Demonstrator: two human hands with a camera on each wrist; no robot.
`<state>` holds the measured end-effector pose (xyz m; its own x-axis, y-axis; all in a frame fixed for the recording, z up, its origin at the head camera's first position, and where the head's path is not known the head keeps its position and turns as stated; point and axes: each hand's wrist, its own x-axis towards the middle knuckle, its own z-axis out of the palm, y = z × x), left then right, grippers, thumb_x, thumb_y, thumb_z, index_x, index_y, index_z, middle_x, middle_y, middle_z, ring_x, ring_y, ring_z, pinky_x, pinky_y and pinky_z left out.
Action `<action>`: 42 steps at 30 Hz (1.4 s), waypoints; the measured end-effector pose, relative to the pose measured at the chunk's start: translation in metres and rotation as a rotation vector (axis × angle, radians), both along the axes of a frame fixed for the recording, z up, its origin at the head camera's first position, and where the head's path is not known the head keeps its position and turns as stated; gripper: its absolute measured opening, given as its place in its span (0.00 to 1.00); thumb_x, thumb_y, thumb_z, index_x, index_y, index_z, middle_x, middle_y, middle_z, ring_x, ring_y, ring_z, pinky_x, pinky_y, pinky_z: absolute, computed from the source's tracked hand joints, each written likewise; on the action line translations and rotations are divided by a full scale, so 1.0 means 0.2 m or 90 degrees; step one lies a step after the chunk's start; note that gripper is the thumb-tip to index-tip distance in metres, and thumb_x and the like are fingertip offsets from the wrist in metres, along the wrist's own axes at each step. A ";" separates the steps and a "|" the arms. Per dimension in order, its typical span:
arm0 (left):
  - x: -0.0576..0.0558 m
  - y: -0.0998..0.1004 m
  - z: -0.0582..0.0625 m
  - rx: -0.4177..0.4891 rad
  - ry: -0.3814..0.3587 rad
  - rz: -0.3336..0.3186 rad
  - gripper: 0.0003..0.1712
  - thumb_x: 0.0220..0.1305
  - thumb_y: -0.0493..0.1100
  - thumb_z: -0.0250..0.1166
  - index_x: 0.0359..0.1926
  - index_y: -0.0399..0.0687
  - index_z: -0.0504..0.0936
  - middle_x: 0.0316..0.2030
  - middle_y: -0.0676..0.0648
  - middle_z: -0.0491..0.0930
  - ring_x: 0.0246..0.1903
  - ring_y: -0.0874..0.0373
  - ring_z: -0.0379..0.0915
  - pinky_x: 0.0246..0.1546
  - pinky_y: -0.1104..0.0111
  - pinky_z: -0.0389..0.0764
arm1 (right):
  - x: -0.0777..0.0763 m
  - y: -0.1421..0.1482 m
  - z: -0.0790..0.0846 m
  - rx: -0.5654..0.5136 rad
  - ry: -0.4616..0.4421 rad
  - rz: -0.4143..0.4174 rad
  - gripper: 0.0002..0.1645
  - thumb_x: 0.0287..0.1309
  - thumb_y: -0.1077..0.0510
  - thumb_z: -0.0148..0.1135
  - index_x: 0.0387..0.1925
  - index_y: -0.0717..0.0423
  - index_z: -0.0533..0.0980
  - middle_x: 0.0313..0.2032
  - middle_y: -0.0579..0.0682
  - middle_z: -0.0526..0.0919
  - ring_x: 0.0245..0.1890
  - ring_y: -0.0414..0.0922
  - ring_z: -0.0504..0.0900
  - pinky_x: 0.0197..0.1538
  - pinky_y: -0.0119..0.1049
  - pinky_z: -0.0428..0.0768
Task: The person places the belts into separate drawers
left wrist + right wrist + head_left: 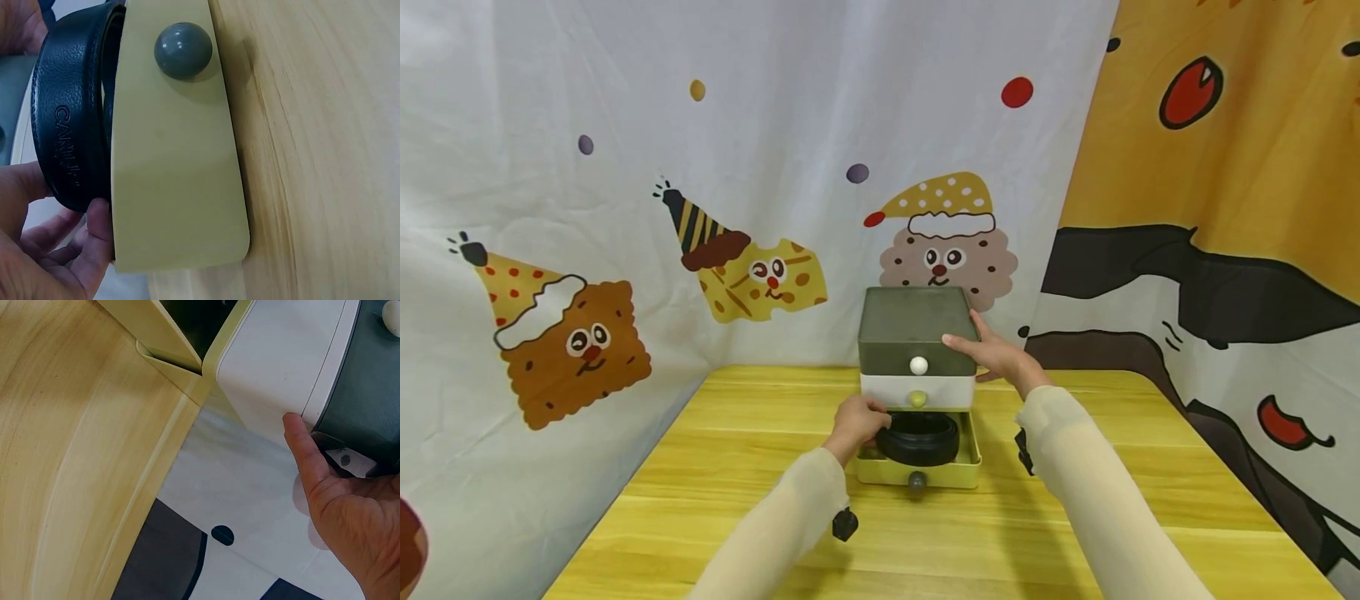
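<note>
A coiled black leather belt with embossed lettering sits in the pulled-out yellow bottom drawer of a small three-tier drawer box. My left hand pinches the left side of the coil. In the left wrist view the thumb lies at the belt's lower edge, just behind the drawer front. My right hand rests against the box's right side, fingers spread, with the thumb near the green top tier's front. The right wrist view has a fingertip at the white middle tier.
The box stands near the back of a wood-grain table. Behind it hangs a cartoon-printed curtain. Round knobs mark the tiers: a white one, a yellow-green one and a grey one.
</note>
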<state>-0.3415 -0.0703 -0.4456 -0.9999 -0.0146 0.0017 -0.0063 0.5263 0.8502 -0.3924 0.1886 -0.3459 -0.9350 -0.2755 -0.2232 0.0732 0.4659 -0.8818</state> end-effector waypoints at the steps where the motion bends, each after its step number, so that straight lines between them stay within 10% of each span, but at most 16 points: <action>1: 0.00 0.01 0.00 -0.003 0.002 0.003 0.08 0.51 0.33 0.71 0.35 0.38 0.86 0.35 0.43 0.82 0.21 0.56 0.75 0.26 0.57 0.85 | 0.00 0.00 0.00 -0.001 0.000 0.000 0.64 0.61 0.28 0.57 0.75 0.30 0.20 0.77 0.56 0.24 0.75 0.62 0.42 0.63 0.61 0.68; 10: 0.01 0.03 0.00 -0.004 0.038 0.011 0.07 0.51 0.31 0.68 0.34 0.37 0.83 0.31 0.43 0.81 0.18 0.46 0.79 0.20 0.61 0.82 | -0.01 0.00 0.00 0.006 0.000 -0.001 0.65 0.60 0.27 0.57 0.75 0.32 0.20 0.77 0.58 0.25 0.75 0.63 0.43 0.62 0.60 0.70; 20: 0.02 0.00 0.04 -0.012 0.047 -0.008 0.12 0.49 0.33 0.72 0.37 0.37 0.84 0.32 0.45 0.82 0.21 0.58 0.72 0.25 0.66 0.76 | -0.01 0.00 -0.01 0.008 0.002 0.000 0.64 0.61 0.28 0.57 0.75 0.32 0.20 0.77 0.58 0.25 0.75 0.63 0.44 0.62 0.60 0.70; 42: 0.18 -0.05 0.00 0.174 -0.049 -0.118 0.18 0.57 0.30 0.71 0.48 0.26 0.79 0.32 0.42 0.81 0.36 0.38 0.82 0.37 0.57 0.85 | -0.01 -0.01 0.00 0.017 0.010 -0.004 0.64 0.61 0.27 0.57 0.75 0.31 0.21 0.77 0.57 0.26 0.75 0.62 0.45 0.62 0.59 0.70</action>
